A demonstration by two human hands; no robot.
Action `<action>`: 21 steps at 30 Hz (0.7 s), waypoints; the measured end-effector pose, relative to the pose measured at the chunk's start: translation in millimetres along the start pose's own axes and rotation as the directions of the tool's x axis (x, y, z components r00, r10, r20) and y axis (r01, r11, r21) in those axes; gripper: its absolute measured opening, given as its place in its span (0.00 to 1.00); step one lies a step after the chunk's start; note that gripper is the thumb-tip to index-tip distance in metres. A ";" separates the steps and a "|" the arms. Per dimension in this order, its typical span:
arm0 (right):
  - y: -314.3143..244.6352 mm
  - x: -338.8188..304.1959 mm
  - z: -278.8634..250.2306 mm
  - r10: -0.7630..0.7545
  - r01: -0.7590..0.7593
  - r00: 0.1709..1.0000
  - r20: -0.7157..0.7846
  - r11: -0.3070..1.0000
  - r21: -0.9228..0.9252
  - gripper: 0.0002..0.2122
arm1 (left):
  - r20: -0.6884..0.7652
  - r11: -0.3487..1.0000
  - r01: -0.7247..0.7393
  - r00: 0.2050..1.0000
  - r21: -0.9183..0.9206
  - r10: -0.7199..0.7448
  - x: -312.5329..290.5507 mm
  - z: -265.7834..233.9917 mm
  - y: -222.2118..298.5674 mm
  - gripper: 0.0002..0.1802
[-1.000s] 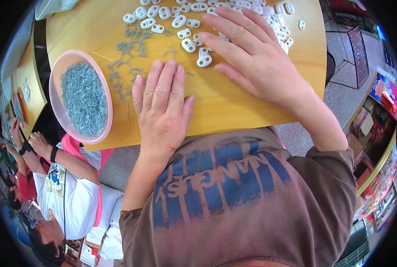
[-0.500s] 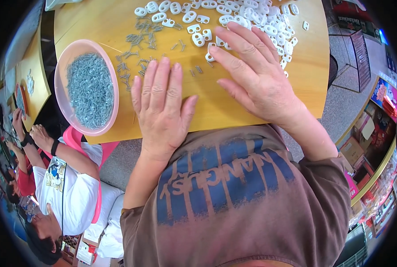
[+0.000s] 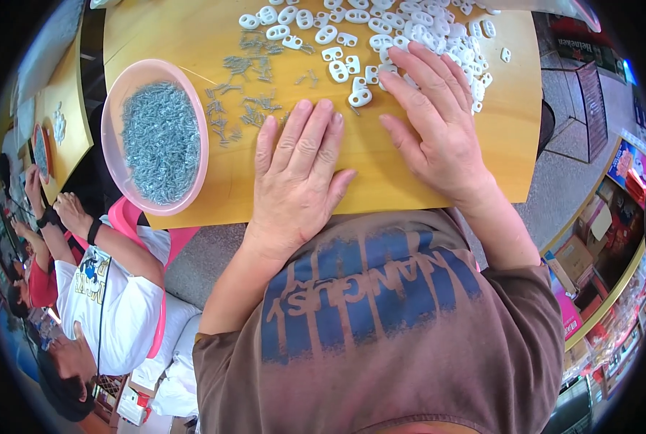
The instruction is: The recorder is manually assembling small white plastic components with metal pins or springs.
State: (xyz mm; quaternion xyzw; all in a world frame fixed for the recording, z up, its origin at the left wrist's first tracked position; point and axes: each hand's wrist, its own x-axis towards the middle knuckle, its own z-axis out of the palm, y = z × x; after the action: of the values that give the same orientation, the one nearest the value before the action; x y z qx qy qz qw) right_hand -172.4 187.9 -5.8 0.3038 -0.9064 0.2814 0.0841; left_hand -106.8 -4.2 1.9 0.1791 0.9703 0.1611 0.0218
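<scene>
Both palms face down over a yellow wooden table (image 3: 381, 173). My left hand (image 3: 297, 173) lies flat near the front edge, fingers stretched out, with nothing in it. Loose small screws (image 3: 247, 69) are scattered just beyond its fingertips. My right hand (image 3: 435, 126) is spread out, thumb apart, also holding nothing. Its fingers reach the near side of a heap of white oval plastic pieces (image 3: 438, 32), each with two holes, and cover some of them. A few white pieces (image 3: 359, 94) lie between the two hands, left of my right fingers.
A pink oval basin (image 3: 205, 137) full of small grey screws stands at the table's left. A thin stick (image 3: 196, 76) lies beside it. At the left, a co-worker in a white shirt (image 3: 120, 311) sits by another table. Shelves with boxes (image 3: 583, 246) stand at the right.
My left hand has shifted right across the table, away from the basin. My right hand has moved slightly right and nearer. The whole view has shifted a little.
</scene>
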 end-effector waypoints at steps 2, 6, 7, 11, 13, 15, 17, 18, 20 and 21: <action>0.0 -0.1 0.3 0.013 -0.013 1.000 0.003 1.000 0.008 0.19 | -0.040 1.000 -0.007 0.999 -0.004 0.007 2.2 0.2 -2.4 0.30; 0.0 1.2 0.2 0.010 -0.010 1.000 -0.020 1.000 0.003 0.18 | -0.277 0.999 -0.039 0.960 0.015 0.041 10.3 12.2 -13.5 0.19; -0.9 1.1 0.1 0.011 -0.011 1.000 -0.022 1.000 0.009 0.18 | -0.352 0.997 -0.066 0.933 0.047 0.078 12.0 15.0 -15.2 0.17; 0.5 -0.6 -2.3 0.016 -0.017 1.000 0.019 1.000 0.014 0.20 | -0.374 0.991 -0.133 0.917 0.033 0.135 22.9 9.6 -21.1 0.13; 0.6 -1.2 -1.9 0.014 -0.014 1.000 0.004 1.000 0.018 0.19 | -0.331 0.983 -0.168 0.926 0.072 0.183 27.4 7.2 -23.9 0.13; 0.5 -1.3 -1.5 0.012 -0.012 1.000 -0.009 1.000 0.020 0.19 | -0.346 0.982 -0.166 0.919 0.088 0.186 30.2 9.2 -25.7 0.14; 1.0 -2.1 -0.5 0.000 0.001 1.000 -0.032 0.999 0.033 0.19 | -0.357 0.981 -0.165 0.914 0.101 0.191 31.1 11.4 -26.2 0.15; 2.1 -2.5 0.1 0.009 -0.008 0.999 -0.032 0.999 0.035 0.19 | -0.374 0.989 -0.124 0.916 0.077 0.144 31.2 12.7 -26.4 0.16; 3.2 -2.0 0.9 -0.003 0.005 0.998 -0.063 0.999 0.043 0.18 | -0.385 0.995 -0.086 0.918 0.050 0.098 30.7 13.6 -27.0 0.17; 2.9 -2.1 0.9 0.003 0.000 0.998 -0.063 0.999 0.043 0.18 | -0.418 1.000 -0.029 0.908 -0.012 0.021 29.7 13.2 -27.1 0.17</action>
State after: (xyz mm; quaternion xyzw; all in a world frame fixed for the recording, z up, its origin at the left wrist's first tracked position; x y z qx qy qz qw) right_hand -172.4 190.3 -8.6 0.2957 -0.8974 0.3100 0.1058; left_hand -142.4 -13.6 -18.8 0.1528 0.9487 0.2047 -0.1864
